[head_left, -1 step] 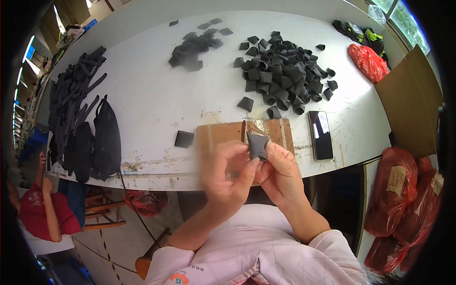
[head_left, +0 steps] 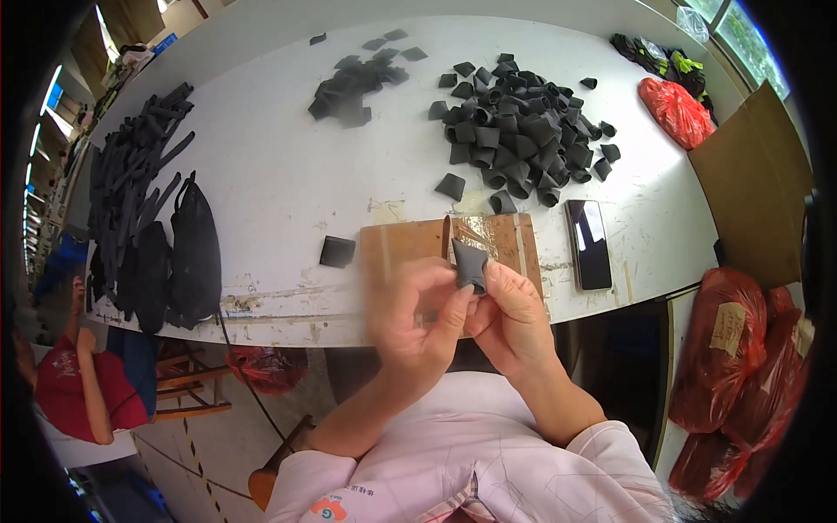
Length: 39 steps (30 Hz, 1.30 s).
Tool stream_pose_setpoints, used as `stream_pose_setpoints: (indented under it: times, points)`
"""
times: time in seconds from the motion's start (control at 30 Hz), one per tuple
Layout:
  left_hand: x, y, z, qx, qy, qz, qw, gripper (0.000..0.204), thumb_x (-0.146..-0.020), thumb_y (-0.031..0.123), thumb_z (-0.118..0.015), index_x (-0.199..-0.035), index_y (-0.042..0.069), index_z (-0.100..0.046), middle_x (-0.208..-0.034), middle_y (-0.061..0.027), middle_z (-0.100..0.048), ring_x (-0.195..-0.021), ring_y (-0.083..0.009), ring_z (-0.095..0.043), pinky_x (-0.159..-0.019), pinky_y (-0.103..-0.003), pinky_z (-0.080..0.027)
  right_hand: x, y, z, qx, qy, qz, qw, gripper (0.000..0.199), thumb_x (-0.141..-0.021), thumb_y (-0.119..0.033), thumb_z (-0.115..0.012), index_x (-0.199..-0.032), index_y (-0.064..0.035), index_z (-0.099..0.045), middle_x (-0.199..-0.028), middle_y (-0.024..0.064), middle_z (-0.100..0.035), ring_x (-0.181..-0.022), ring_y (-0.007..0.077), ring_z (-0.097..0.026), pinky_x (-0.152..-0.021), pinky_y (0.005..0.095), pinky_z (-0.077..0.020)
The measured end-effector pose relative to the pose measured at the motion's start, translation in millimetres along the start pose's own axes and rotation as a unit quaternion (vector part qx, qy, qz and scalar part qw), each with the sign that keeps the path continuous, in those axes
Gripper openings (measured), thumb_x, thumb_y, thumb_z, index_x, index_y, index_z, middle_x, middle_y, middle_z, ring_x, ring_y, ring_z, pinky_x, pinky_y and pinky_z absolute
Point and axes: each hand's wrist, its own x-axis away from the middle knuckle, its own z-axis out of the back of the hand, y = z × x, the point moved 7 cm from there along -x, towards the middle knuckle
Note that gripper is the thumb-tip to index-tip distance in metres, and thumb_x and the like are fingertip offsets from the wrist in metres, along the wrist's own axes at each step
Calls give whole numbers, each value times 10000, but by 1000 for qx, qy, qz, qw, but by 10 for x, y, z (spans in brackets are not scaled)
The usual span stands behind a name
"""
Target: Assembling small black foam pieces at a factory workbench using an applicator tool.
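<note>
Over the near edge of the table, a small black square-ish sleeve of fabric-like material is pinched between my two hands. My left hand is closed, its thumb pressing the lower end of the piece. My right hand grips the right side between thumb and fingers. Under the sleeve lies a brown board with clear tape on it. A flat black square piece rests left of the board. Beyond it is a large heap of similar black sleeves, many with round open ends.
Flat black pieces lie at the far middle. Long black strips and a black bag cover the left side. A phone, a red bag and cardboard stand right. Red sacks fill the lower right. Another person sits left.
The black sleeve has turned slightly between my fingers, its lower end curling a little more. Both hands keep their hold.
</note>
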Motion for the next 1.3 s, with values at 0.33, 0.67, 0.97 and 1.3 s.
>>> stream_pose_setpoints:
  times: [0.33, 0.67, 0.97, 1.3]
  points:
    - [39, -208, 73, -32, -24, 96, 995, 77, -778, -30, -598, -811, -28, -529, -694, -28, -576, -569, -51, -517, -526, -188, -447, 186, -418, -267, 574, 10, 375, 728, 253, -632, 58, -669, -857, -14, -578, -705, 63, -535, -557, 136, -508, -485, 238, -420]
    - [98, -74, 36, -273, 25, -172, 946, 126, -716, -52, -576, -794, 47, -570, -648, -58, -554, -498, -166, -511, -440, -261, -397, 261, -280, -457, 687, -47, 563, 457, 238, -570, 125, -588, -786, 29, -566, -689, 108, -514, -515, 189, -471, -423, 263, -367]
    - [-250, -1149, 1070, -459, 145, 79, 873, 308, -748, 55, -568, -1035, -22, -488, -1027, -155, -476, -914, -285, -488, -779, -370, -412, -569, -1919, -112, 619, 208, 516, 555, 173, -843, -153, -565, -893, 9, -597, -721, 69, -590, -597, 79, -518, -565, 197, -421]
    - [-260, -1565, 1275, -351, 7, 154, 924, 112, -737, 11, -574, -848, 6, -566, -855, -115, -566, -808, -270, -542, -716, -330, -443, -58, 44, -113, 665, -68, 279, 689, 79, -753, -83, -629, -764, -16, -588, -656, 92, -539, -563, 217, -543, -488, 300, -423]
